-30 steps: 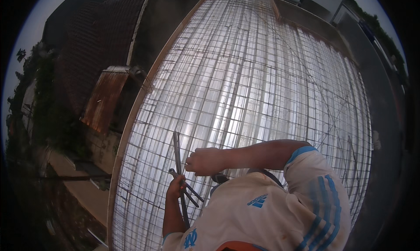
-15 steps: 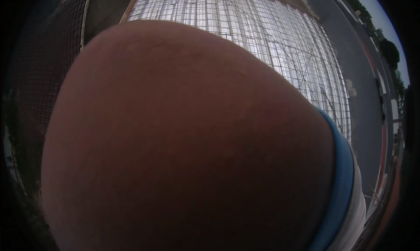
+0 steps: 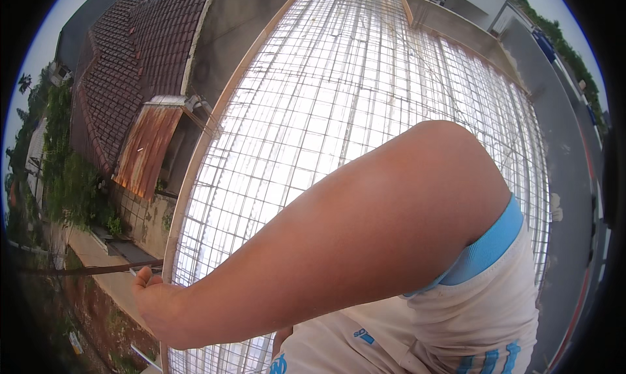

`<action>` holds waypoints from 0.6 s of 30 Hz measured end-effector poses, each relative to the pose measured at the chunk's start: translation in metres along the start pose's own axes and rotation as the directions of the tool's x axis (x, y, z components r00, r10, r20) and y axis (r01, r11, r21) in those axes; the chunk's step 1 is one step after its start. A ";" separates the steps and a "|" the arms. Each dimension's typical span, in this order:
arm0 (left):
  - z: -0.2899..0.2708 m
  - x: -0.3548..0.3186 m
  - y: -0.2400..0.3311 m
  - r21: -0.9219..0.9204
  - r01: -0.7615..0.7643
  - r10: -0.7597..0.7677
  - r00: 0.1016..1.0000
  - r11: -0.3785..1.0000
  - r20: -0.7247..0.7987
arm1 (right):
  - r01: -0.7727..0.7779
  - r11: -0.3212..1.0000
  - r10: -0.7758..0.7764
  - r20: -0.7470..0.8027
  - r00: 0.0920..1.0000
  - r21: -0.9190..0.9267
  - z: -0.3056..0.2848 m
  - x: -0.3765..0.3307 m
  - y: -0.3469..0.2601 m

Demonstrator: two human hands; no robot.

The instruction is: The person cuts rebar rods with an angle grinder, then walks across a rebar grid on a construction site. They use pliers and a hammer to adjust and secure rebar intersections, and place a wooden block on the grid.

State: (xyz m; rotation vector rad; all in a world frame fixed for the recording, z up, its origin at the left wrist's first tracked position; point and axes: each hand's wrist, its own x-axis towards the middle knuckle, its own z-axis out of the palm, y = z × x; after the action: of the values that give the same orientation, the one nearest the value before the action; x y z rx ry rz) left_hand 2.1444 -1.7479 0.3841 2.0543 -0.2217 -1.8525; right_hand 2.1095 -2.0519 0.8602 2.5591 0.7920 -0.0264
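Grey steel-bar grid (image 3: 321,113), crossing pale ribbed sheeting (image 3: 259,160): is spreading between one and three o'clock of the bare right hand (image 3: 156,303). Its fingers (image 3: 143,277): are curling; grasp cannot be told. Left hand: is hiding from view, state untellable.

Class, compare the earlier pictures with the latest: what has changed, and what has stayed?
The right hand has moved left and down, now overlapping the edge board in view; whether it holds anything is unclear. The right arm no longer fills the view. The left hand and dark bars no longer show, so any letting go cannot be told. The mesh and tiled roof stayed.
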 end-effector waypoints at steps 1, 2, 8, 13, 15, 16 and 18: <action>0.004 0.003 0.002 0.003 -0.002 0.002 1.000 1.000 0.000 | -0.043 0.992 0.039 0.032 0.999 0.122 0.006 -0.022 0.001; 0.007 0.006 0.001 -0.001 -0.004 0.004 1.000 1.000 -0.002 | -0.102 0.974 0.096 0.042 0.995 0.203 0.021 -0.038 -0.004; 0.011 0.012 0.001 0.007 -0.003 0.003 1.000 1.000 -0.014 | -0.554 0.523 0.629 0.144 0.764 0.648 0.186 -0.140 -0.086; 0.024 0.023 0.009 0.044 -0.012 0.011 1.000 0.999 0.007 | -0.829 -0.352 0.578 0.797 0.173 0.435 0.309 -0.254 -0.263; 0.033 0.020 0.012 0.050 -0.009 0.010 1.000 0.999 -0.008 | -0.895 -0.383 0.408 0.911 0.057 0.228 0.341 -0.297 -0.353; 0.037 0.016 0.010 0.044 -0.002 0.004 1.000 0.999 -0.029 | -0.858 -0.449 0.382 0.922 0.067 0.248 0.325 -0.310 -0.372; 0.053 0.016 0.015 0.065 -0.005 0.006 1.000 0.998 -0.020 | -0.931 -0.306 0.236 0.963 0.129 0.200 0.372 -0.352 -0.490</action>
State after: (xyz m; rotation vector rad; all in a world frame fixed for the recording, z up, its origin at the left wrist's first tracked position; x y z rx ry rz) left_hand 2.0963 -1.7762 0.3716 2.1122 -0.2853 -1.8433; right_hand 1.5940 -2.0418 0.3734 3.0132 -1.8831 -1.2732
